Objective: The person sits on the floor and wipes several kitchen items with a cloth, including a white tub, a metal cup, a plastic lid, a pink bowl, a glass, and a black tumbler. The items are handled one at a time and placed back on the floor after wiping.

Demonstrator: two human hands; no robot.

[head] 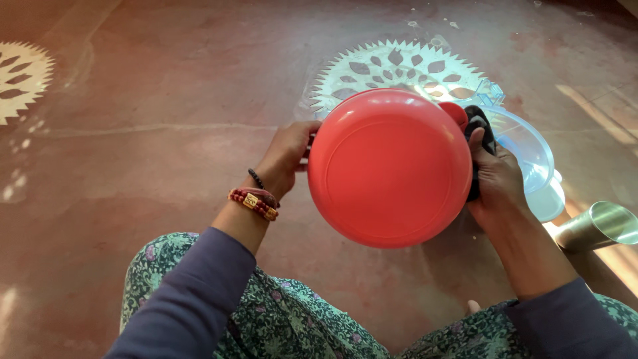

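Red bowl (389, 169) between both hands

Likely a home: polished red floor (166, 100) painted with white round patterns (399, 73), household wares lying on it, a clear plastic bowl (528, 149), a steel tumbler (598, 226).
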